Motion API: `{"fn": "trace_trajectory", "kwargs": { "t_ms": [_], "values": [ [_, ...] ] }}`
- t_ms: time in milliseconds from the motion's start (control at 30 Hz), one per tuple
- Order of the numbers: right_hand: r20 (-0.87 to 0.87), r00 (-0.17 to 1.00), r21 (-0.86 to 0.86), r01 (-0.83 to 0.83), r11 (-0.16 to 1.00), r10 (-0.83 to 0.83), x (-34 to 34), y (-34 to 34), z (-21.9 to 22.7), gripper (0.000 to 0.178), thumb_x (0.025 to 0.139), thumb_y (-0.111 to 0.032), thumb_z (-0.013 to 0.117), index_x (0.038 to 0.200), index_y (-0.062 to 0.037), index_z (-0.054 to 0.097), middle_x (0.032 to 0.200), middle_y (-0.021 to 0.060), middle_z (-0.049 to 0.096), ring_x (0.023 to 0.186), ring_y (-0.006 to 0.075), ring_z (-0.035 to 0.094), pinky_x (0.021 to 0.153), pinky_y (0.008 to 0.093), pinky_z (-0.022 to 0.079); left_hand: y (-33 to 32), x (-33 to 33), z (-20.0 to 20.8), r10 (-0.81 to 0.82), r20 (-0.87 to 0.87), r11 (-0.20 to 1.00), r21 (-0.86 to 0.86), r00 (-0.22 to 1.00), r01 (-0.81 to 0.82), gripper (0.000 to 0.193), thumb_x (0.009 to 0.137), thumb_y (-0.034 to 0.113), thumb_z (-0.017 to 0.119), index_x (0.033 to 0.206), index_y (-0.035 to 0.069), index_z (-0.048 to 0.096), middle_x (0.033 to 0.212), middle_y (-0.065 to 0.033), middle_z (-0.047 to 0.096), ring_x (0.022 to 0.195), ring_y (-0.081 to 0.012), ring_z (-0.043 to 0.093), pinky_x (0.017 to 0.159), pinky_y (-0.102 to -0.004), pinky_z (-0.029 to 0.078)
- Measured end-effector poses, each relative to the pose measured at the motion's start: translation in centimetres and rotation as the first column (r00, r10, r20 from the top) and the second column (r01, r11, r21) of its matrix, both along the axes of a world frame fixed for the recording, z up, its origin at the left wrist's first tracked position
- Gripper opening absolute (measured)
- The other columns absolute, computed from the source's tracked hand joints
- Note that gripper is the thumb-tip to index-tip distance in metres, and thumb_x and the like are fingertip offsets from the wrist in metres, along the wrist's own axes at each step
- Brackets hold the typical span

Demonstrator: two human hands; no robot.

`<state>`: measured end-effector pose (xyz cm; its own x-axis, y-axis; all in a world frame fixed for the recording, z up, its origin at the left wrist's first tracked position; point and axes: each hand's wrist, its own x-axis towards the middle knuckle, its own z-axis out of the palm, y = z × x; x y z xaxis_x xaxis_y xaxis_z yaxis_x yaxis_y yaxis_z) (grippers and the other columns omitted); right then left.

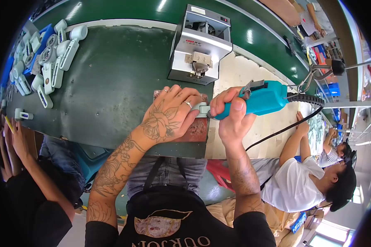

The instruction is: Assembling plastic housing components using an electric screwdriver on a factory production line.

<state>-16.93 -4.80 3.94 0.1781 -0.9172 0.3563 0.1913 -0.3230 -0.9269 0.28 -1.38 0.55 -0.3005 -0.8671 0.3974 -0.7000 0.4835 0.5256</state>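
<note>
One pale plastic part (pixel 203 110) mid-job, prob.; clasps it w/ L hand (pixel 167 113) over worn reddish pad (pixel 196 133), grips smooth teal power screwdriver (pixel 268 99) in R hand (pixel 235 123), w/ nose right at part. Can't tell done from left among heaped pcs (pixel 48 78), round-headed w/ long flat handles, on scuffed green tabletop (pixel 119 61).

Green workbench (pixel 119 70) with silver machine (pixel 200 53), red pad (pixel 196 133), pale plastic parts (pixel 57 76).
</note>
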Motion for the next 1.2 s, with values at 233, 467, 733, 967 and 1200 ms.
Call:
{"fn": "trace_trajectory", "kwargs": {
  "t_ms": [233, 467, 733, 967, 1200],
  "values": [
    [-0.007, 0.995, 0.09, 0.095, 0.991, -0.095, 0.3, 0.8, -0.5, 0.045, 0.098, -0.046, 0.063, 0.1, -0.0024, 0.055, 0.07, 0.0059, 0.056, 0.061, 0.018, 0.056, 0.058, 0.0325, 0.047, 0.3, 0.9, -0.5, -0.055, -0.066, 0.995, -0.089, 0.996, 0.049, 0.033, 0.084, 0.024, 0.069, 0.116, 0.013, 0.066, 0.115, -0.0018, 0.064, 0.095, -0.0264, 0.059, 0.085, -0.0428, 0.047],
    [0.359, 0.886, 0.015, 0.309, 0.951, -0.294, -3.4, -0.4, 5.4, 0.047, 0.105, -0.048, 0.048, 0.112, -0.0017, 0.056, 0.073, 0.0037, 0.048, 0.07, 0.0153, 0.048, 0.066, 0.0293, 0.041, 4.0, 0.4, -0.8, -0.15, 0.043, 0.936, -0.316, 0.988, 0.156, 0.028, 0.082, 0.021, 0.073, 0.107, 0.009, 0.069, 0.103, -0.0082, 0.067, 0.094, -0.0275, 0.065, 0.085, -0.0391, 0.053],
    [0.125, 0.9, -0.087, 0.429, 0.899, -0.417, -3.6, -5.3, 0.8, 0.039, 0.106, -0.033, 0.052, 0.12, 0.0034, 0.055, 0.079, 0.0051, 0.055, 0.077, 0.0155, 0.055, 0.073, 0.0298, 0.046, 6.1, 13.1, 0.1, 0.55, -0.487, 0.713, -0.149, 0.679, -0.685, 0.029, 0.09, 0.004, 0.063, 0.119, 0.0, 0.063, 0.115, -0.0192, 0.066, 0.103, -0.0385, 0.062, 0.093, -0.0419, 0.05],
    [-0.096, 0.928, -0.181, 0.339, 0.923, -0.36, -1.8, -6.4, -0.7, 0.04, 0.102, -0.033, 0.059, 0.117, 0.0032, 0.056, 0.075, 0.0038, 0.06, 0.073, 0.0126, 0.057, 0.071, 0.026, 0.046, 1.7, 18.9, -1.7, 0.818, -0.113, 0.502, -0.337, 0.564, -0.796, 0.05, 0.086, 0.015, 0.067, 0.133, 0.005, 0.053, 0.136, -0.015, 0.052, 0.128, -0.0368, 0.045, 0.107, -0.0506, 0.034],
    [-0.194, 0.962, -0.135, 0.169, 0.976, -0.193, -1.8, -6.7, -1.2, 0.041, 0.098, -0.034, 0.065, 0.116, 0.002, 0.058, 0.077, 0.005, 0.064, 0.073, 0.0131, 0.06, 0.068, 0.026, 0.048, -7.1, 12.8, -0.6, 0.508, -0.354, 0.77, -0.221, 0.785, -0.598, 0.041, 0.089, 0.016, 0.067, 0.127, 0.008, 0.056, 0.127, -0.0138, 0.058, 0.122, -0.0353, 0.05, 0.107, -0.0463, 0.038]
  ]
}}
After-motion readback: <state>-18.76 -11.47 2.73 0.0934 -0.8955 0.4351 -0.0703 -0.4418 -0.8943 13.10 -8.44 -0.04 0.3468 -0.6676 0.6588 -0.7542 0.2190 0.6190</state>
